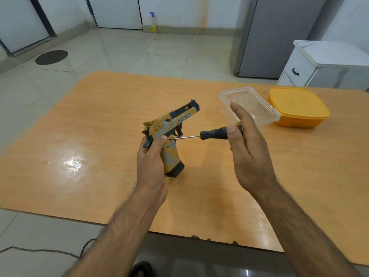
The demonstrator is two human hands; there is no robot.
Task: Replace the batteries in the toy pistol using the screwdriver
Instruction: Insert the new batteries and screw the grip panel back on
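The left hand (152, 156) grips the toy pistol (171, 132) by its handle, holding it above the middle of the tabletop (89, 136) with the muzzle pointing to the far right. The right hand (245, 144) holds the screwdriver (211, 134) by its black-and-yellow handle, thumb on it, fingers extended; its tip touches the pistol's side just above the grip. Farther right lie a clear container (249, 104) and an orange container (297, 106), touching.
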